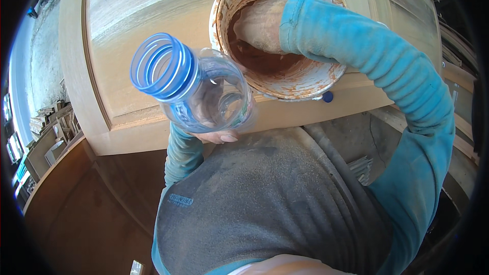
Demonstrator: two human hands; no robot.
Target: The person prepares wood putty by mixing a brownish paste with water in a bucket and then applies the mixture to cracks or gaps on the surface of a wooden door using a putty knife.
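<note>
Close to the near edge of a pale wooden panel (153, 7), right of its middle, stands a white bucket (316, 80), its rim and inner wall streaked with reddish brown. Reddish-brown material (270, 65) lies in the bottom. Reaching into it over the rim is the right hand (260, 24), dusty at the wrist; its fingers are hidden, so I cannot tell whether they are spread, closed or pinching anything. To the left of the bucket, over the panel's near edge, the left hand (218, 136) is curled around a clear plastic bottle (224, 89), mostly hidden behind it, with fingers showing underneath. The bottle is tilted, its blue-tinted neck (165, 69) pointing up and toward the panel's left side. Just beside the bucket's base, at the near edge, sits a small dark blue round thing (327, 97). Blue sleeves (356, 33) cover both arms, and a dusty dark grey garment (265, 188) fills the space before the near edge. Beyond the near-left corner is a brown wooden piece (97, 203).
</note>
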